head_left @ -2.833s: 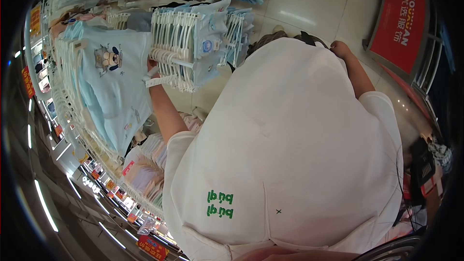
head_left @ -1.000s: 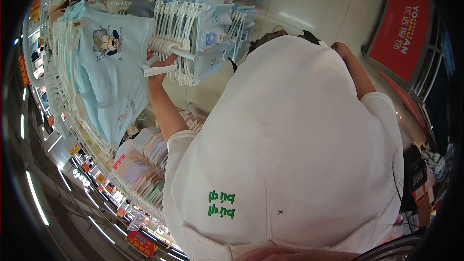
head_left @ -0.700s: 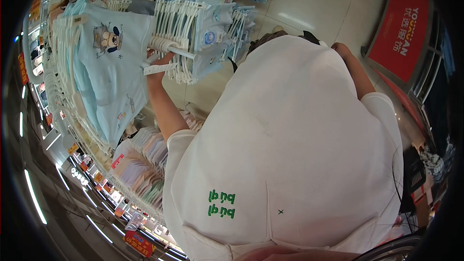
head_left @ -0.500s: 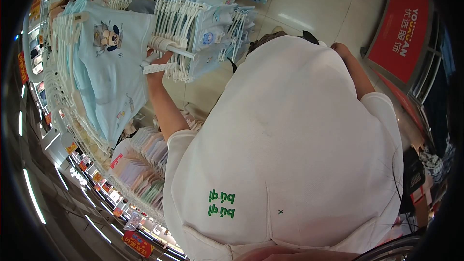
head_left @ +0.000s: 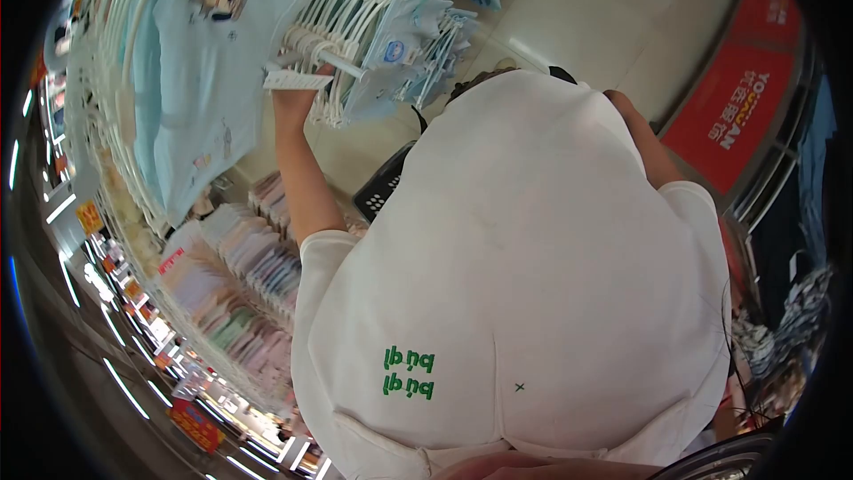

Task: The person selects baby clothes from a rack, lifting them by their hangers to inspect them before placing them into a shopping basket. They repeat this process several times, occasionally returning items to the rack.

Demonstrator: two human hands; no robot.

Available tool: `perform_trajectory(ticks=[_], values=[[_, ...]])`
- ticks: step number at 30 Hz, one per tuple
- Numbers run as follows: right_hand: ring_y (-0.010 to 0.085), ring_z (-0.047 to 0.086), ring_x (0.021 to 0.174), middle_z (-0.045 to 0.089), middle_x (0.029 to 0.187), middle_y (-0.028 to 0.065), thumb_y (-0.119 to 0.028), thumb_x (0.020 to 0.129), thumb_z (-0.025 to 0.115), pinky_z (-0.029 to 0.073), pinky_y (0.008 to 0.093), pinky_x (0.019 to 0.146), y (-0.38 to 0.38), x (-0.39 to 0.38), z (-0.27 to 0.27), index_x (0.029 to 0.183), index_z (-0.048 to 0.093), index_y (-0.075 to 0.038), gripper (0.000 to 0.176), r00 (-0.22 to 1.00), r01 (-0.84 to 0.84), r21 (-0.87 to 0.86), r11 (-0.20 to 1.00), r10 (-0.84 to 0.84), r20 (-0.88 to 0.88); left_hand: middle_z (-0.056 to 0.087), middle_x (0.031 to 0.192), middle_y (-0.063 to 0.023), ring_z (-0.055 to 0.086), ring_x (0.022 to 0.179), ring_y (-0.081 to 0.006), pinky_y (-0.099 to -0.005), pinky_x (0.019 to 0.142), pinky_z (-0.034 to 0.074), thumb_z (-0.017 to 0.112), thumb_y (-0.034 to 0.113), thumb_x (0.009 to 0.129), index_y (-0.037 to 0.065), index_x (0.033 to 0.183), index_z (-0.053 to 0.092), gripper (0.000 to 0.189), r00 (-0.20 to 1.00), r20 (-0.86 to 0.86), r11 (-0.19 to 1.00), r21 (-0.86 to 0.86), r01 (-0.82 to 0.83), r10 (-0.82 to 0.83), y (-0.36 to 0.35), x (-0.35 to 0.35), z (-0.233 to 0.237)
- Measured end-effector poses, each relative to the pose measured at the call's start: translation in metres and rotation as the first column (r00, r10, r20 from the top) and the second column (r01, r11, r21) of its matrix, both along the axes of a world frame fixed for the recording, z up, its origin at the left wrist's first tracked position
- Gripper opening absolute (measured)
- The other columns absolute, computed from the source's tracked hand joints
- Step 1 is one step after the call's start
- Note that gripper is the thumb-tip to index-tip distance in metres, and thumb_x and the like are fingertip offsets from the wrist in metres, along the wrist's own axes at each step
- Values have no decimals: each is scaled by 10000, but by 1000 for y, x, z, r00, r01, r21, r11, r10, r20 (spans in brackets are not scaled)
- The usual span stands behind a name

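Observation:
At the upper left, my left hand (head_left: 300,100) reaches up to a rack arm with a white strip (head_left: 298,80) across it. The strip and hangers hide most of its fingers, so its grip is unclear. Close by hang many white hangers (head_left: 342,4) with small light-blue garments (head_left: 391,53). A pale blue garment with a cartoon dog (head_left: 222,62) hangs left of the hand. My right hand (head_left: 615,100) is at the far side of my white shirt (head_left: 533,240), mostly hidden by it, and its fingers do not show.
Stacked pastel clothes (head_left: 249,249) are at the lower left. A dark perforated basket (head_left: 384,182) shows beside my shirt. To the right stands a red sign panel (head_left: 733,120) with a metal rail and dark clothes (head_left: 773,258). Tiled floor (head_left: 577,0) lies ahead.
The view has shifted, with the dog garment higher and the red panel lower in the picture. More of the dark basket shows. My left hand remains at the hangers, its fingers now more hidden.

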State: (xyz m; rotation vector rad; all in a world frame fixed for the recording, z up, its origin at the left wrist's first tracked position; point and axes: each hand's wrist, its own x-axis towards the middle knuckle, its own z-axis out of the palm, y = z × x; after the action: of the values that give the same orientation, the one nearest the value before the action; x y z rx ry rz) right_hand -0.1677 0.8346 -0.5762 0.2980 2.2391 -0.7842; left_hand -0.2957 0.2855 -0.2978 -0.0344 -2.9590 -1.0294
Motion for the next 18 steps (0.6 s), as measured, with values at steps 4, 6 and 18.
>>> perform_trajectory(ticks=[4, 6, 18], values=[[283, 596, 883, 629, 927, 176, -221, 718, 600, 453, 340, 795, -17, -48, 23, 956, 623, -8, 320, 998, -40, -95, 995, 36, -44, 589, 965, -166, 556, 914, -255, -333, 815, 427, 774, 230, 629, -44, 1060, 540, 562, 939, -312, 985, -41, -165, 144, 6, 36, 0], [266, 594, 879, 628, 942, 158, -216, 745, 589, 450, 332, 800, -42, -80, 36, 980, 616, -18, 309, 994, -59, -180, 982, 42, -98, 612, 913, -132, 584, 861, -240, -322, 757, 449, 700, 180, 708, 4, 988, 593, 348, 857, -442, 959, 28, -283, 265, 13, 58, 8], [270, 540, 891, 584, 912, 98, -74, 703, 591, 431, 357, 772, -298, -210, 251, 973, 600, -71, 270, -51, -803, 180, 568, 236, -970, 605, 955, -96, 585, 868, -226, -314, 748, 465, 641, 104, 727, 60, 972, 613, 251, 812, -256, 840, 5, -542, 525, 25, 144, -52]])
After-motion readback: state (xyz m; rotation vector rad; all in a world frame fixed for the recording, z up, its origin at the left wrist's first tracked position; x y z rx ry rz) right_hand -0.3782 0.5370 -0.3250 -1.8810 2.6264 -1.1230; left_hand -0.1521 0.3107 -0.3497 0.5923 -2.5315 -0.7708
